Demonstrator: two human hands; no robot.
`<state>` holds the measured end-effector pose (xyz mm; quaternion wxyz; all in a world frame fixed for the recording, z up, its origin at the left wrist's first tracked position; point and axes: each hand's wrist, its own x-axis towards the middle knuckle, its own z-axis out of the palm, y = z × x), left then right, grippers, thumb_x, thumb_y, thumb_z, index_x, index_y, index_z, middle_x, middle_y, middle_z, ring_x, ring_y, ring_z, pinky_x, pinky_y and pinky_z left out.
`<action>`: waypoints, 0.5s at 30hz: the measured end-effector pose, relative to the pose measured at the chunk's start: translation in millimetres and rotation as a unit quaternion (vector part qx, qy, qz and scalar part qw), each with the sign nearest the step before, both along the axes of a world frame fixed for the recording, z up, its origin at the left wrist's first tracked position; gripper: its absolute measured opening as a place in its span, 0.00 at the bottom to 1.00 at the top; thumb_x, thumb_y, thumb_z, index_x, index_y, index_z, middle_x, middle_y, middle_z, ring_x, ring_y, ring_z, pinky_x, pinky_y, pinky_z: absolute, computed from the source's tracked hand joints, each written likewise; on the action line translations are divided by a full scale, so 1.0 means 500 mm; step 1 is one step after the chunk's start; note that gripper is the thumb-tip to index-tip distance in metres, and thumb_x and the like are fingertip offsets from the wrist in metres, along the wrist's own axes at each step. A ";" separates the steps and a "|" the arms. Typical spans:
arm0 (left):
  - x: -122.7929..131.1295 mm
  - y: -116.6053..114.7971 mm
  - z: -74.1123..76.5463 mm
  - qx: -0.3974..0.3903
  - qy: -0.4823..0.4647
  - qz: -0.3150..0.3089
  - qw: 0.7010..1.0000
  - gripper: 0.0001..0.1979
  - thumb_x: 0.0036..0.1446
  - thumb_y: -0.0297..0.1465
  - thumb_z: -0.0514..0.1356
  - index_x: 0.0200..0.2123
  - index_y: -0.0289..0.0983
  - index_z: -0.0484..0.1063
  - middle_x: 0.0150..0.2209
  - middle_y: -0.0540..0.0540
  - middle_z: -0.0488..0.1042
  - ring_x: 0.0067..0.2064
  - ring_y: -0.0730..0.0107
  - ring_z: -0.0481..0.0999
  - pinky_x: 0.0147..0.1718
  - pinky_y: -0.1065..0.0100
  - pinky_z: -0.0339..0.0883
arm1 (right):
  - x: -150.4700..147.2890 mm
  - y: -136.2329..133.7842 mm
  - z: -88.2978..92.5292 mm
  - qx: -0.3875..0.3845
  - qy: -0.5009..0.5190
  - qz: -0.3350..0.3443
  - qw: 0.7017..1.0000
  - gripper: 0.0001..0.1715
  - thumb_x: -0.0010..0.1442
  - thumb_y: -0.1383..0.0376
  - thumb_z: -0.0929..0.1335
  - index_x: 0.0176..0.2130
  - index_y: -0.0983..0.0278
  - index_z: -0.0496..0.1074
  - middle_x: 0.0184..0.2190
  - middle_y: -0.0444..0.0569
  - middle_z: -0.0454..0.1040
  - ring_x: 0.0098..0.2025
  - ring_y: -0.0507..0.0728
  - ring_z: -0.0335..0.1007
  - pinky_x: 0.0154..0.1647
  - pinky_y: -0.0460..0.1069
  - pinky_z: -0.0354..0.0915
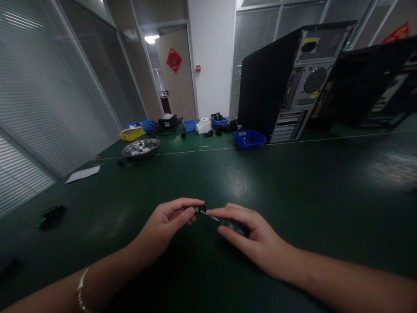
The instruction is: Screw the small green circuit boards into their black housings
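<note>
Left hand pinches small dark part at fingertips. Right hand grips screwdriver, tip touching part. Hands close together, low over green table.

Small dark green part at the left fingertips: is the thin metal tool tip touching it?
Cannot tell. In the head view the screwdriver in the right hand points its thin tip at the small dark green part pinched by the left hand, but the junction is too small and dim.

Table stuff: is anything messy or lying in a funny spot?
Mostly tidy. A white paper lies skewed near the table's left edge, and a small green part sits alone, far from the bins. Both hands pinch something small.
</note>
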<state>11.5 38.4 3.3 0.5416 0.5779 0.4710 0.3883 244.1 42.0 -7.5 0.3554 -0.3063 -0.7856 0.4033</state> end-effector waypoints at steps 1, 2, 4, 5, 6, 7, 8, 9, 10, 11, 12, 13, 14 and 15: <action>0.001 0.000 0.001 0.002 0.005 0.001 1.000 0.12 0.60 0.33 0.61 0.46 0.39 0.79 0.37 0.45 0.77 0.37 0.66 0.71 0.39 0.66 0.64 | -0.001 0.000 0.000 0.002 -0.002 0.002 1.000 0.19 0.65 0.68 0.67 0.54 0.56 0.73 0.40 0.48 0.75 0.41 0.57 0.71 0.43 0.52 0.67; 0.001 -0.001 0.003 0.004 0.012 0.001 1.000 0.13 0.59 0.33 0.62 0.46 0.39 0.79 0.37 0.45 0.77 0.37 0.66 0.71 0.39 0.66 0.65 | -0.001 0.000 0.000 0.003 -0.003 0.003 1.000 0.19 0.65 0.68 0.67 0.54 0.56 0.73 0.39 0.48 0.75 0.41 0.56 0.71 0.42 0.51 0.66; 0.003 -0.003 0.007 0.011 0.030 -0.002 0.999 0.13 0.59 0.33 0.61 0.47 0.40 0.79 0.39 0.45 0.78 0.37 0.65 0.72 0.40 0.65 0.66 | -0.003 0.000 0.000 0.003 -0.002 -0.002 1.000 0.19 0.65 0.68 0.67 0.54 0.56 0.73 0.39 0.47 0.75 0.40 0.56 0.71 0.41 0.51 0.66; 0.004 -0.004 0.008 0.017 0.038 -0.006 0.999 0.13 0.59 0.33 0.61 0.47 0.40 0.79 0.40 0.44 0.78 0.39 0.64 0.72 0.41 0.65 0.66 | -0.004 0.000 0.000 0.001 -0.003 -0.006 1.000 0.19 0.65 0.69 0.67 0.54 0.56 0.73 0.39 0.47 0.75 0.39 0.56 0.70 0.40 0.51 0.65; 0.005 -0.005 0.009 0.026 0.040 -0.012 0.999 0.13 0.59 0.33 0.61 0.47 0.41 0.79 0.42 0.44 0.77 0.41 0.63 0.73 0.42 0.64 0.66 | -0.005 0.000 0.000 -0.001 -0.004 -0.011 1.000 0.19 0.65 0.69 0.67 0.54 0.56 0.73 0.38 0.47 0.75 0.38 0.55 0.70 0.39 0.51 0.65; 0.005 -0.005 0.009 0.037 0.039 -0.017 0.998 0.14 0.59 0.32 0.61 0.48 0.41 0.78 0.44 0.44 0.77 0.43 0.62 0.73 0.44 0.64 0.66 | -0.005 0.000 0.000 -0.003 -0.006 -0.015 1.000 0.18 0.65 0.69 0.67 0.54 0.57 0.74 0.38 0.47 0.74 0.38 0.55 0.70 0.39 0.50 0.65; 0.005 -0.005 0.010 0.047 0.036 -0.021 0.998 0.14 0.58 0.32 0.62 0.48 0.41 0.78 0.46 0.43 0.76 0.45 0.61 0.73 0.45 0.64 0.67 | -0.005 0.000 0.000 -0.005 -0.009 -0.018 1.000 0.18 0.65 0.68 0.67 0.54 0.57 0.74 0.38 0.47 0.74 0.37 0.55 0.69 0.38 0.50 0.64; 0.006 -0.005 0.010 0.054 0.035 -0.023 0.998 0.14 0.57 0.31 0.63 0.48 0.42 0.78 0.47 0.44 0.76 0.47 0.61 0.73 0.46 0.64 0.67 | -0.006 0.001 0.000 -0.007 -0.010 -0.020 1.000 0.18 0.65 0.68 0.67 0.54 0.57 0.74 0.38 0.47 0.74 0.37 0.55 0.69 0.38 0.50 0.64; 0.006 -0.005 0.010 0.059 0.036 -0.022 0.997 0.14 0.57 0.30 0.63 0.48 0.42 0.78 0.47 0.44 0.76 0.48 0.60 0.74 0.47 0.64 0.67 | -0.006 0.001 0.001 -0.008 -0.011 -0.019 1.000 0.18 0.64 0.68 0.67 0.54 0.57 0.74 0.38 0.47 0.74 0.37 0.55 0.69 0.38 0.50 0.64; 0.007 -0.004 0.010 0.065 0.040 -0.018 0.997 0.14 0.56 0.30 0.64 0.47 0.41 0.78 0.47 0.44 0.76 0.47 0.61 0.74 0.47 0.64 0.67 | -0.006 0.002 0.002 -0.009 -0.011 -0.018 1.000 0.18 0.64 0.68 0.67 0.54 0.57 0.74 0.37 0.47 0.74 0.37 0.55 0.70 0.38 0.50 0.64; 0.007 -0.004 0.011 0.069 0.047 -0.011 0.996 0.13 0.56 0.29 0.64 0.46 0.41 0.79 0.46 0.44 0.76 0.47 0.61 0.74 0.46 0.65 0.67 | -0.007 0.002 0.002 -0.010 -0.012 -0.019 1.000 0.18 0.64 0.68 0.67 0.53 0.57 0.74 0.37 0.48 0.74 0.38 0.56 0.70 0.38 0.50 0.65; 0.008 -0.004 0.012 0.072 0.053 -0.004 0.996 0.12 0.57 0.30 0.63 0.45 0.41 0.79 0.46 0.44 0.76 0.46 0.61 0.74 0.45 0.65 0.67 | -0.007 0.002 0.003 -0.011 -0.012 -0.022 1.000 0.18 0.64 0.69 0.67 0.53 0.57 0.74 0.37 0.48 0.74 0.37 0.56 0.70 0.38 0.50 0.65; 0.009 -0.004 0.013 0.074 0.058 0.002 0.996 0.12 0.57 0.30 0.63 0.45 0.40 0.79 0.45 0.44 0.77 0.44 0.62 0.75 0.44 0.65 0.68 | -0.008 0.002 0.004 -0.011 -0.012 -0.026 1.000 0.18 0.64 0.69 0.67 0.53 0.58 0.75 0.37 0.48 0.75 0.37 0.56 0.70 0.38 0.50 0.65; 0.009 -0.004 0.014 0.071 0.060 0.007 0.996 0.12 0.57 0.30 0.63 0.44 0.40 0.80 0.43 0.44 0.77 0.42 0.62 0.75 0.42 0.66 0.68 | -0.008 0.001 0.004 -0.011 -0.011 -0.030 0.999 0.18 0.64 0.69 0.67 0.52 0.58 0.75 0.37 0.48 0.75 0.36 0.56 0.70 0.37 0.50 0.65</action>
